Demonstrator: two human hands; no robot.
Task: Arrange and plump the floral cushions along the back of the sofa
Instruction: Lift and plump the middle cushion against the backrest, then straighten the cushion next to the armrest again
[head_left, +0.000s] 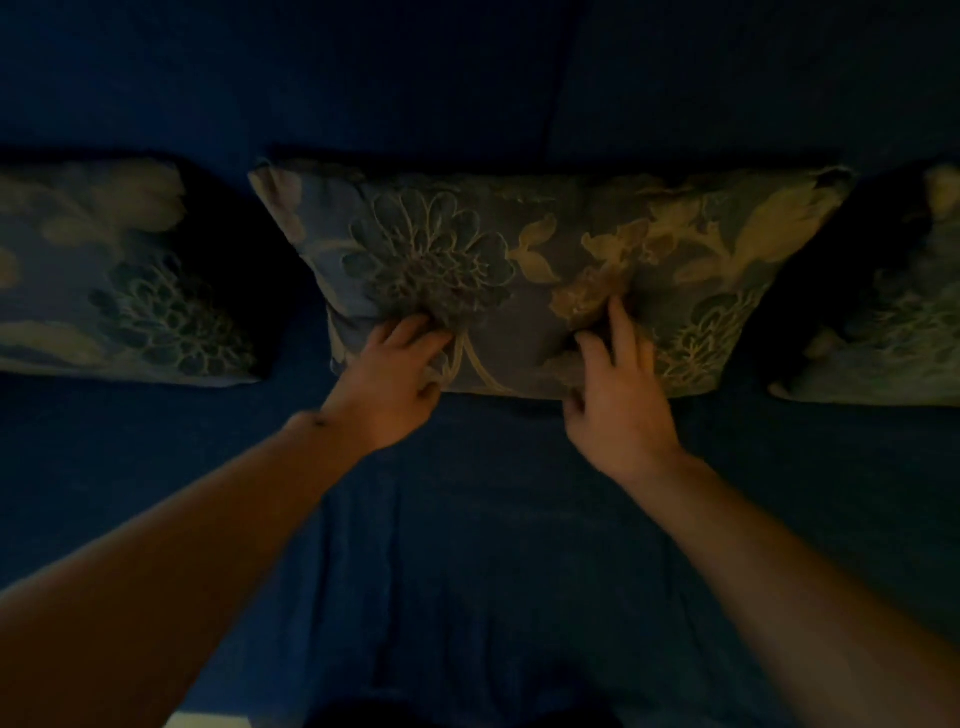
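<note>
A: Fingers (623, 332) of the right hand (621, 410) spread and press into the middle cushion (545, 249), denting it; nothing is clasped.

B: And the left hand (387, 387)?

A: Its fingers curl into the fabric at the cushion's lower left; whether they pinch it, I cannot tell.

B: Where's that cushion?

A: Centre of the frame, leaning on the sofa (467, 519) back. Another cushion (119, 280) lies at mid left, a third (893, 322) at the right edge, each apart from it.
</note>
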